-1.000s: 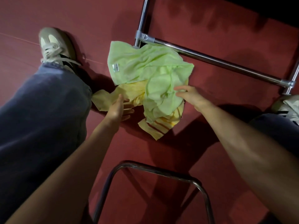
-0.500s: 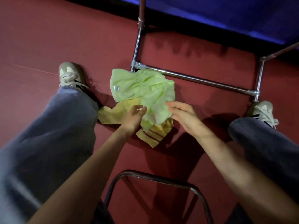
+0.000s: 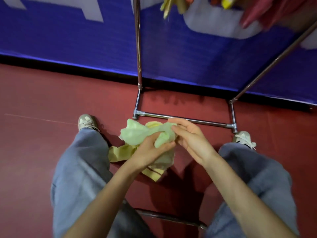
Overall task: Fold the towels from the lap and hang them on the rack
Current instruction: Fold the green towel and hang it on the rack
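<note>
Grip first: L hand (image 3: pixel 151 152) has its fingers (image 3: pixel 163 147) curled tight round a bunched wad of the green towel (image 3: pixel 135 134). R hand (image 3: pixel 192 137) sits at the towel's right edge, thumb and forefinger seemingly pinching a bit of hem, the other fingers loosely bent. Green towel is crumpled and held low btwn the person's knees. It sits over the yellow towel (image 3: pixel 120 152), which lies on the red floor (image 3: pixel 42 152) w/ a striped end showing below the L wrist. Neither towel is on the lap.

Step in hand, prob.: lift the green one and open it for folding. To do it well:
- Don't drag the yellow one up w/ it, since the two overlap.
- Find two corners of one edge, one per hand, and let the cloth drop flat before halving.
- The L hand's wad grip won't give a clean fold, so that hand should slide out to a corner.
- Fabric looks thin and limp, so it'll likely sag and twist if held at one point.

Containers: no basket, bin or box in view. Only holder is the rack (image 3: pixel 205 122), a chrome frame just past the towels. At the top edge yellowish cloths (image 3: pixel 169 6) and a red cloth (image 3: pixel 274 12) appear to hang from it, too blurred to tell how they're folded.
</note>
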Motion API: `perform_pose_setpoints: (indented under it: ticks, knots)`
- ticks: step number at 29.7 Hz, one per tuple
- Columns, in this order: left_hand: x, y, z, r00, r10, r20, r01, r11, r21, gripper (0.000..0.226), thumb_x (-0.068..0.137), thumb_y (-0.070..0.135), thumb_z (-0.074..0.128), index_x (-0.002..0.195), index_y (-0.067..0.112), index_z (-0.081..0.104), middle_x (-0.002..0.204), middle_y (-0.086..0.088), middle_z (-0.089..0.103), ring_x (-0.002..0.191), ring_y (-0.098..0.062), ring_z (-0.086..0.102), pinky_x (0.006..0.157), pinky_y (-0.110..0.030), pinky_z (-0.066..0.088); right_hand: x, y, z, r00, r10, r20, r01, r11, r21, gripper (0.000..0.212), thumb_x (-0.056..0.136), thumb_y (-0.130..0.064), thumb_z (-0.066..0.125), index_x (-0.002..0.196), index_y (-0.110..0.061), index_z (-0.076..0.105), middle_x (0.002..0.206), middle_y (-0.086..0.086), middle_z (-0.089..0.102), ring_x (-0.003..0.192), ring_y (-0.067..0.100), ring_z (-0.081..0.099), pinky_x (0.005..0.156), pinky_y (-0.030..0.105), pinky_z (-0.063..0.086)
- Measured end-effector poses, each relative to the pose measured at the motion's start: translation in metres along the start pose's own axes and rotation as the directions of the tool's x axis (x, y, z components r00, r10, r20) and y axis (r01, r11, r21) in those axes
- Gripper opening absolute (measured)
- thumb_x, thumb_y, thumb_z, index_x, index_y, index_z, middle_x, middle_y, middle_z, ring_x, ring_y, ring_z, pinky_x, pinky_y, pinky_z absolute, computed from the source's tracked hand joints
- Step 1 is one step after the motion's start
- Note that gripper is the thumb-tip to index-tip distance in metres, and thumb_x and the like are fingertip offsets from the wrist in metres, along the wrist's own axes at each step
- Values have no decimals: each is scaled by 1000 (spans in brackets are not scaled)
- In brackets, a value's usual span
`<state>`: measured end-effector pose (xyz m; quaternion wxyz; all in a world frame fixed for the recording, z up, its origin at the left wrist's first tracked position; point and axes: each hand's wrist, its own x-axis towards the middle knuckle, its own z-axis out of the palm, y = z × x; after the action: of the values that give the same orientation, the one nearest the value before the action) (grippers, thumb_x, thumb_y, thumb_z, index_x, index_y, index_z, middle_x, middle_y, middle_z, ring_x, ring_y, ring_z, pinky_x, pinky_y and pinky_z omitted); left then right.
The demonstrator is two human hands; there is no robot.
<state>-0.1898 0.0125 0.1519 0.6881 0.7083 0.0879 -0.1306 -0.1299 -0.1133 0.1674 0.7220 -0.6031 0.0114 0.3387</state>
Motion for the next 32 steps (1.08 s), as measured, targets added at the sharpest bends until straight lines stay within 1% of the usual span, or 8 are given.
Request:
perform_pose_setpoints:
  ticks: [3, 7, 12, 16, 20, 24, 28, 32]
  knots:
    - [-14, 14, 3, 998, 68, 19, -70, 991, 115, 9, 76, 22, 67, 74, 26, 59, 68, 14, 61, 63, 10, 54, 64, -7, 42, -23, -17, -1, 999, -11, 47, 13, 999, -45, 17, 91, -12, 45, 99, -21, 58, 91, 4, 64, 69, 8, 63, 61, 20, 53]
    - [-41, 36, 10, 982, 168, 87, -182, 965, 191, 15, 82, 13, 63, 70, 21, 61, 62, 14, 62, 61, 7, 53, 63, -10, 42, -63, -40, -9, 981, -188, 38, 190, 921, -340, 15, 87, -11, 53, 91, -25, 59, 77, 4, 57, 53, 1, 56, 56, 15, 50]
    - [-59, 59, 15, 962, 216, 166, -246, 950, 192, 53, 69, 42, 64, 80, -10, 61, 69, -5, 50, 63, -6, 45, 59, -20, 38, -93, -49, -13, 914, -298, 274, 403, 729, -553, 16, 78, -18, 61, 87, -32, 63, 97, -6, 59, 90, -8, 54, 83, 7, 41]
    - [-68, 76, 22, 949, 171, 264, -227, 953, 201, 10, 75, 30, 66, 72, 21, 65, 62, 13, 58, 61, 1, 49, 61, -13, 40, -106, -48, -10, 900, -309, 307, 427, 762, -486, 16, 78, -17, 59, 86, -30, 64, 91, -6, 62, 84, -4, 58, 79, 10, 43]
    - [-74, 78, 30, 950, 112, 291, -206, 926, 316, 39, 61, 56, 60, 72, 19, 64, 69, 2, 55, 64, -7, 48, 64, -26, 39, -115, -47, -9, 875, -379, 299, 480, 753, -451, 8, 74, -17, 60, 74, -24, 62, 78, -5, 57, 71, -5, 54, 70, 9, 40]
    - [-82, 77, 30, 958, 58, 282, -140, 949, 281, 38, 56, 57, 60, 72, 22, 60, 71, 2, 57, 64, -8, 51, 60, -23, 41, -121, -46, -18, 895, -428, 128, 443, 819, -364, 6, 74, -20, 58, 73, -15, 61, 77, 6, 60, 73, 8, 52, 67, 15, 41]
    - [-90, 74, 21, 967, 13, 255, -70, 974, 216, 13, 76, 25, 70, 69, 20, 61, 60, 11, 62, 54, 5, 56, 52, -10, 43, -130, -44, -30, 891, -453, -9, 438, 867, -239, 9, 79, -16, 56, 70, -15, 59, 60, -11, 61, 62, -1, 52, 61, 9, 41]
    - [-96, 66, 4, 974, -49, 219, 16, 989, 150, 12, 77, 5, 67, 83, 15, 66, 66, 11, 71, 63, 1, 64, 59, -13, 51, -135, -48, -42, 883, -441, -159, 435, 898, -73, 19, 89, -8, 47, 71, -11, 54, 54, -12, 57, 57, 0, 50, 61, 14, 41]
